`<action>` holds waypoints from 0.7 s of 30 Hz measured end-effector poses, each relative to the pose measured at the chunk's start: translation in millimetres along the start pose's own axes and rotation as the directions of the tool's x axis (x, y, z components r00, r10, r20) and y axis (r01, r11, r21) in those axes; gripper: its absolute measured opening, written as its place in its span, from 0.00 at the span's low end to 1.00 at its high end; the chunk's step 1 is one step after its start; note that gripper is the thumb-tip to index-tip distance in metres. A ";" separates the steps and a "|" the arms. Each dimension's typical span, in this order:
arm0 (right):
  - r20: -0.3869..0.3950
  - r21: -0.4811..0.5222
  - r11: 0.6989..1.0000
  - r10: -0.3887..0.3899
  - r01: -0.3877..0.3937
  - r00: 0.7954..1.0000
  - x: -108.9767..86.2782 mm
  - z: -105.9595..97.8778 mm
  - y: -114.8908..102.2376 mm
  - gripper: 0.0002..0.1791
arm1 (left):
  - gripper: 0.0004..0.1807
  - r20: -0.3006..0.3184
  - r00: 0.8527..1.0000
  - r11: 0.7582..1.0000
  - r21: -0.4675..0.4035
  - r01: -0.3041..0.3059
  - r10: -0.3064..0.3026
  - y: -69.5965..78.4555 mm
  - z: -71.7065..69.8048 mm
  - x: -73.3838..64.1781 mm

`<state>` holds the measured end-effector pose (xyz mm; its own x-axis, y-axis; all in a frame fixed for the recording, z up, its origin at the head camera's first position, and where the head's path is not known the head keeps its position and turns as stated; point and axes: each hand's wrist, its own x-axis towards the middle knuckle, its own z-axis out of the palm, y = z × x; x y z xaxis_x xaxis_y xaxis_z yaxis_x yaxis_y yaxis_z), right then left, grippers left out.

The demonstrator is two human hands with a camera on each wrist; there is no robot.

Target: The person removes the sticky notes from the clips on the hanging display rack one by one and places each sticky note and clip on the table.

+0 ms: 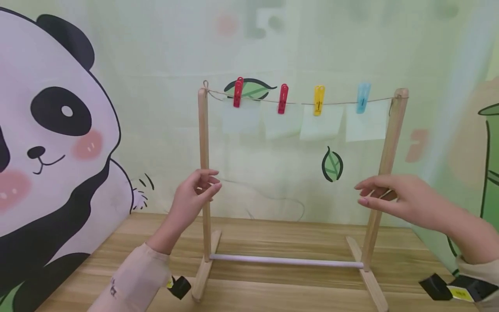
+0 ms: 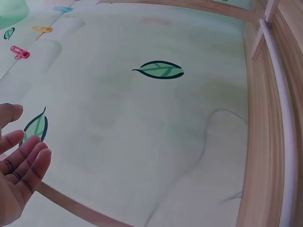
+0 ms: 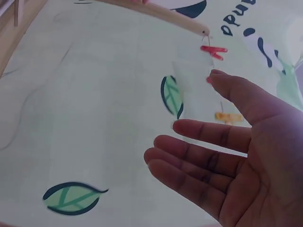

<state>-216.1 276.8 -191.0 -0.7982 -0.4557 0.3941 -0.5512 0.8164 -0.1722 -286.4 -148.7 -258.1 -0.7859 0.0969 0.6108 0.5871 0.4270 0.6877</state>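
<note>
My left hand (image 1: 195, 190) is raised beside the left post, its fingers loosely bent and holding nothing. On the other side my right hand (image 1: 405, 199) hovers by the right post, also with nothing in it. A string (image 1: 340, 103) runs between the posts above both hands. Pale square papers (image 1: 366, 123) hang from it under clothespins: a red clothespin (image 1: 237, 93) at the left, a second red clothespin (image 1: 283, 99), a yellow clothespin (image 1: 319, 100) and a light blue clothespin (image 1: 363, 98). In the right wrist view the fingers (image 3: 199, 165) are spread apart from the thumb.
The wooden stand has a left post (image 1: 203, 130), a right post (image 1: 390, 143) and a white crossbar (image 1: 284, 260) low between its feet. It stands on a wood-grain table (image 1: 280, 286). Behind hangs a pale green backdrop (image 1: 156, 108) with a printed panda and leaves.
</note>
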 end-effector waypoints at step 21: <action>0.071 0.091 0.983 -0.166 0.160 0.984 104.6 -65.0 -99.7 0.16 | 0.17 -0.075 0.989 0.919 -0.384 0.088 -0.126 40.1 26.9 41.9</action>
<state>-228.8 170.8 -73.9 -0.7106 -0.6091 0.3524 -0.6914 0.6973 -0.1890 -301.0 -103.3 -215.5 -0.8365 -0.0253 0.5474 0.5455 0.0561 0.8362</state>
